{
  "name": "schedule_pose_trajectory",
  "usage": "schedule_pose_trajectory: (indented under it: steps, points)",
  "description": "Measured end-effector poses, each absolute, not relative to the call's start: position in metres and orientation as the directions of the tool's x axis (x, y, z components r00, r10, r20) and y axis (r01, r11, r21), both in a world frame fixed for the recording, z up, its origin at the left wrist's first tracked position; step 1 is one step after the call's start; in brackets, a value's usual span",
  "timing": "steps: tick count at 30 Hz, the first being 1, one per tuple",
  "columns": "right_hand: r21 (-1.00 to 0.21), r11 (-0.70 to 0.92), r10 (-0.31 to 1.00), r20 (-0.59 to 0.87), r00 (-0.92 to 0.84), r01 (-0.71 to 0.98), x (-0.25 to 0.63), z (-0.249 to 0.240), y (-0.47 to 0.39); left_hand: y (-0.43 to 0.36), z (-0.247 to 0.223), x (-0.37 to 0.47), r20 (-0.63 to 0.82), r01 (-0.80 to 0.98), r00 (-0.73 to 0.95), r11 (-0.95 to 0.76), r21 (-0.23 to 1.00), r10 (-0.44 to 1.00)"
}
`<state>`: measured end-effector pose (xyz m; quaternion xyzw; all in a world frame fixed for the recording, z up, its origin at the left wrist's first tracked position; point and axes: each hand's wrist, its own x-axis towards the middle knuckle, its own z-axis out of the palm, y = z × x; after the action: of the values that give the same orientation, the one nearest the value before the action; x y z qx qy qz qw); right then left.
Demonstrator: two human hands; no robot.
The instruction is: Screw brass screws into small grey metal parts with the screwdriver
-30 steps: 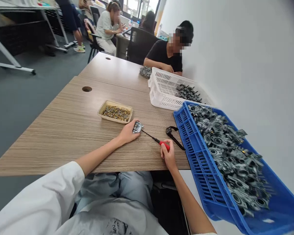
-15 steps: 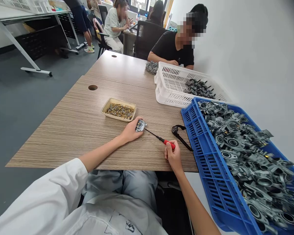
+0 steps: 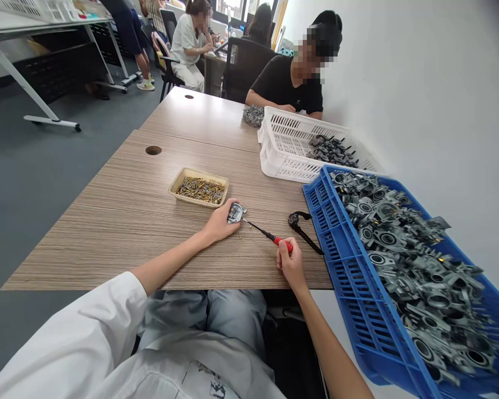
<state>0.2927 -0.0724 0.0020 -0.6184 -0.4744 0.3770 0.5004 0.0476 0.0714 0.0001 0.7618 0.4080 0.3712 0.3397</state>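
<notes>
Fingers of the left hand (image 3: 219, 223) are curled closed around a small, roundish metal part (image 3: 235, 213), which they hold over the desk (image 3: 108, 221), inward from its near edge. Closed too, the right hand (image 3: 291, 261) grips the red handle of a screwdriver (image 3: 283, 244), nearer the desk's near right corner. Its dark shaft slants up and left to the part's right side; from where I stand, I cannot tell whether the tip touches. A loose screw (image 3: 240, 235) lies on the wood just below the part. Farther from the near edge, just beyond the left hand, sits a cream tray (image 3: 173, 191) full of brass and silver screws (image 3: 200, 190). Along the desk's right edge runs a blue crate (image 3: 336, 266) heaped with grey castings (image 3: 399, 238), a black watch (image 3: 293, 219) beside it. Behind stands a white crate (image 3: 285, 169) with darker pieces (image 3: 335, 151), and a person in black (image 3: 297, 88) sits beyond, at the desk's far end.
</notes>
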Motion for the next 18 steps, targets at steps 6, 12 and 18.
schedule_pose_trajectory:
  steps: [6, 12, 18]
  points:
    - [-0.985, -0.029, 0.969, 0.014, 0.247, 0.171, 0.2929, 0.0036, -0.0763, 0.0708, 0.0004, 0.0477, 0.303, 0.357, 0.403, -0.453, 0.817, 0.864]
    - [-0.974, -0.036, 0.969, 0.020, 0.248, 0.222, 0.2924, 0.0030, -0.0738, 0.0720, -0.0002, 0.0481, 0.293, 0.354, 0.389, -0.435, 0.828, 0.874]
    - [-0.977, -0.039, 0.966, 0.016, 0.257, 0.208, 0.2936, 0.0009, -0.0747, 0.0727, -0.0026, 0.0479, 0.310, 0.340, 0.393, -0.450, 0.826, 0.866]
